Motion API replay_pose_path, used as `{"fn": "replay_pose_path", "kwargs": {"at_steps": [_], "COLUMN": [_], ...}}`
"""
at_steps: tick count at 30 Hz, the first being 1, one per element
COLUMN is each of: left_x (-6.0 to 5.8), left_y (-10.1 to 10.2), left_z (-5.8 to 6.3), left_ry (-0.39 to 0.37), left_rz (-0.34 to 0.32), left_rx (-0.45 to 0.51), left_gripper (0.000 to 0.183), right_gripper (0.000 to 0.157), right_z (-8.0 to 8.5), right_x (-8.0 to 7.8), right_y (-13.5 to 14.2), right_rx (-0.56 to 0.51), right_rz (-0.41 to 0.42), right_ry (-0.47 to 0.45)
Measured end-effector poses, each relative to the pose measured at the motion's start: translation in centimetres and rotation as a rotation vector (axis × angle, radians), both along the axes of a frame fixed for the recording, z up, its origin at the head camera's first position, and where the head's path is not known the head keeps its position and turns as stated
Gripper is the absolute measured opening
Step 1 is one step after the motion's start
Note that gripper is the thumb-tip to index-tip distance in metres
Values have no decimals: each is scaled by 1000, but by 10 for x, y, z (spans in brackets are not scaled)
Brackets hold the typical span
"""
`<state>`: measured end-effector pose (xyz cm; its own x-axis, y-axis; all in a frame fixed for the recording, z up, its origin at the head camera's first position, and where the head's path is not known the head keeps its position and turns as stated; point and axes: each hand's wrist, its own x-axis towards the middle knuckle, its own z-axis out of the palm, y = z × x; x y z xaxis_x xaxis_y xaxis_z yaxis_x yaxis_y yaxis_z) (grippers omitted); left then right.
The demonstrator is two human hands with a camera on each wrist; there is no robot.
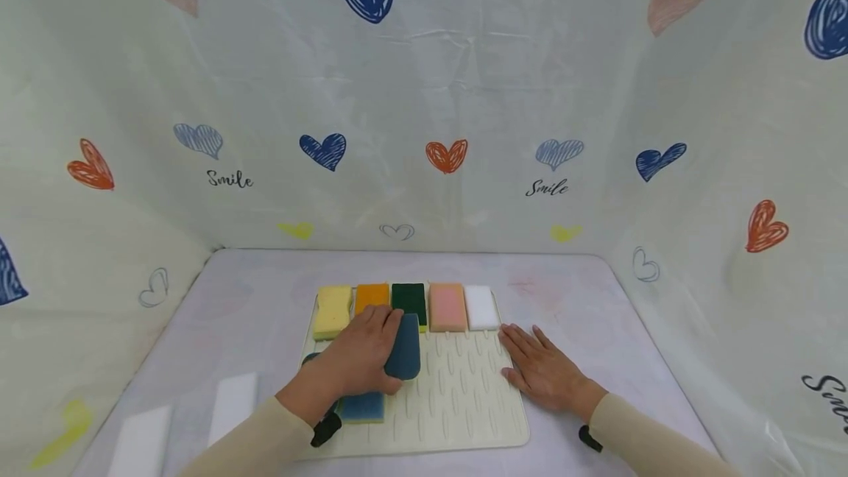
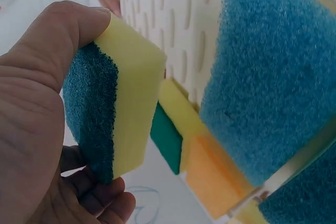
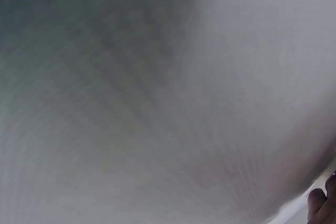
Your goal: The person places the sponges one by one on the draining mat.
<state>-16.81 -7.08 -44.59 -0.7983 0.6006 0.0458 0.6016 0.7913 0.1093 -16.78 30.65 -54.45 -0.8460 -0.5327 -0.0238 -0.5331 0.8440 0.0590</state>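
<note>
In the head view my left hand (image 1: 361, 352) grips a sponge (image 1: 405, 348) above the cream ridged mat (image 1: 464, 403). The left wrist view shows this sponge's dark blue scouring side and yellow foam (image 2: 139, 98), with the thumb on one edge and fingers on the opposite one. My right hand (image 1: 546, 374) rests flat with straight fingers at the mat's right edge. Along the mat's far side stand a yellow sponge (image 1: 333, 313), an orange sponge (image 1: 372, 296), a green sponge (image 1: 411, 302), a pink sponge (image 1: 448, 308) and a white sponge (image 1: 481, 308). A blue sponge (image 1: 363, 408) lies nearer, partly behind the left wrist.
Two white blocks (image 1: 233, 403) (image 1: 140, 440) lie on the table (image 1: 265, 315) left of the mat. A patterned curtain (image 1: 424, 94) encloses the back and sides. The right wrist view is mostly a blurred pale surface.
</note>
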Motion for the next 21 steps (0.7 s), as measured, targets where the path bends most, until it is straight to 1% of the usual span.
{"fn": "replay_pose_path", "kwargs": {"at_steps": [3,8,10,12,18,21], "left_x": [1,3,5,6,7,8], "left_y": [2,10,14,18,25,26], "left_z": [-4,-15,-19,-23,-36,-42], "left_ry": [-4,17,13,-7,-73,-86], "left_rz": [-18,-76,-93,-105,-99,-89], "left_rx": [-29,-81,-94,-110,-165,-187], "left_gripper": [107,103,103,102,103,104], "right_gripper": [71,71,71,71,72,72], "right_z": [0,-2,-3,-3,-2,-1], "right_x": [-1,-1,-1,-1,0,1], "right_y": [0,0,1,0,0,0], "right_rx": [3,-8,-13,-16,-18,-19], "right_rz": [-2,-11,-12,-11,-17,-21], "right_ry": [1,-1,-6,-12,-26,-24]}}
